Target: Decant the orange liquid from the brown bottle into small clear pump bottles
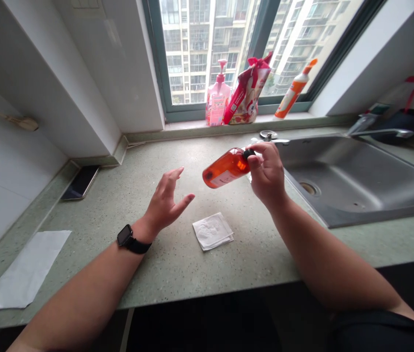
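My right hand [268, 173] grips an orange-red see-through bottle [227, 168] by its black cap and neck. The bottle is tilted well over above the counter, its base toward my left hand and a pale label on its side. My left hand [166, 200], with a black watch on the wrist, is held apart from the bottle, thumb and fingers spread with nothing between them. Below the bottle a folded white tissue [213, 231] lies on the speckled green counter [170, 274].
A steel sink [361, 181] with a tap [383, 132] takes up the right side. Along the windowsill stand a pink pump bottle [218, 100], a red bag [250, 90] and an orange-and-white bottle [295, 93]. At left lie a phone [81, 183] and white paper [27, 269].
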{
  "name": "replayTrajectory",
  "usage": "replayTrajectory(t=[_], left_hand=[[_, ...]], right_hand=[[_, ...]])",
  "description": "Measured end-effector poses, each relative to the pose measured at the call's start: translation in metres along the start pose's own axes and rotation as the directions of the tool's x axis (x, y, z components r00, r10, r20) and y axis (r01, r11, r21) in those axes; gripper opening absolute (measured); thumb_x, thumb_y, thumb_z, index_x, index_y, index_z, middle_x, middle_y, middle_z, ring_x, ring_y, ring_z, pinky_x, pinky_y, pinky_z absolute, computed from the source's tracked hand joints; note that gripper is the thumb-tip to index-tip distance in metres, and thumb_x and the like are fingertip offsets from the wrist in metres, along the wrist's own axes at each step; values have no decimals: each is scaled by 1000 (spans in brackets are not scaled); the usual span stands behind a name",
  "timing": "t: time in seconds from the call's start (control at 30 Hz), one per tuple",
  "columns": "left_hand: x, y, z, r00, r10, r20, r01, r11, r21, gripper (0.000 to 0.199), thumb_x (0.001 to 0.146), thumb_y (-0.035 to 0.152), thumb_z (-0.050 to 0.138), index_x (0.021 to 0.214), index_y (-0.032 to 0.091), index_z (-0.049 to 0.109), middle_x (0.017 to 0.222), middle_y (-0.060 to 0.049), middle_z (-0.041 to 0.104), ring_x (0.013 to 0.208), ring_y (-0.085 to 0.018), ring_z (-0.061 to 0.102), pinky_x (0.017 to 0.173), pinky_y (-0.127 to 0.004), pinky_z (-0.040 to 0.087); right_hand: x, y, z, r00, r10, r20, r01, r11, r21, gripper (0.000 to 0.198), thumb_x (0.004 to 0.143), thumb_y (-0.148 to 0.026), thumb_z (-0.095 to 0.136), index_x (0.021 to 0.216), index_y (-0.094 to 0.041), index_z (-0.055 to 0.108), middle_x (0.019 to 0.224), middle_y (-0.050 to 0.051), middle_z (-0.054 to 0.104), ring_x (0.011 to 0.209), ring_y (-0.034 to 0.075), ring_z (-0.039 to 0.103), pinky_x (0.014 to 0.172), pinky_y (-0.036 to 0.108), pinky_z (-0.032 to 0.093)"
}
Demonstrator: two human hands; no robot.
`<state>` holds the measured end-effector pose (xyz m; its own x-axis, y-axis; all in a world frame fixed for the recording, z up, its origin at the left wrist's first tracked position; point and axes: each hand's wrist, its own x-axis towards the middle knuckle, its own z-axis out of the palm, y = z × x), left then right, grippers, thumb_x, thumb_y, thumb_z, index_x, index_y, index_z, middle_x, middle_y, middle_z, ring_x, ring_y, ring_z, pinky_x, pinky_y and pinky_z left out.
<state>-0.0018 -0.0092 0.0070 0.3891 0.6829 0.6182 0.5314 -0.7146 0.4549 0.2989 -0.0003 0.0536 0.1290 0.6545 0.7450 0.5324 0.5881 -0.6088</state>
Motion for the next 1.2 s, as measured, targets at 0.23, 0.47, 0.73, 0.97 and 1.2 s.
replayTrajectory(t=[0.23,0.47,0.73,0.97,1.2], left_hand=[[0,-3,2,999,-17,47,17,1000,8,64,104,41,66,161,26,40,152,-17,55,135,-33,61,119,-56,52],[-1,-7,4,997,16,77,-17,1000,22,63,103,35,66,160,24,42,152,-17,57,138,-33,61,120,-57,51],[-3,-8,7,998,-17,67,18,1000,-11,70,103,35,68,164,25,36,148,-17,60,127,-31,67,115,-56,55],[-3,-7,7,998,-22,59,24,1000,-20,70,104,36,67,164,25,35,148,-17,60,126,-31,67,114,-56,55],[-2,-8,7,997,7,73,-7,1000,-5,67,102,33,68,162,23,38,148,-18,60,129,-31,66,116,-57,54]], right_hand=[[11,29,-7,995,21,-101,-30,996,-87,48,98,-75,58,108,-29,68,110,9,67,107,30,66,98,48,59],[17,55,-14,991,-66,-120,30,960,-280,51,101,-73,54,105,-25,70,107,11,72,106,31,66,100,50,53],[17,77,-10,987,-116,-111,63,915,-399,58,101,-77,49,102,-23,71,103,10,76,100,30,70,97,49,53],[16,72,-7,986,-126,-105,78,924,-375,51,106,-68,47,108,-23,71,108,11,76,106,30,71,102,50,54],[13,43,-11,984,-148,-98,106,932,-347,31,105,-47,52,100,-26,73,100,7,79,93,24,74,84,41,61]])
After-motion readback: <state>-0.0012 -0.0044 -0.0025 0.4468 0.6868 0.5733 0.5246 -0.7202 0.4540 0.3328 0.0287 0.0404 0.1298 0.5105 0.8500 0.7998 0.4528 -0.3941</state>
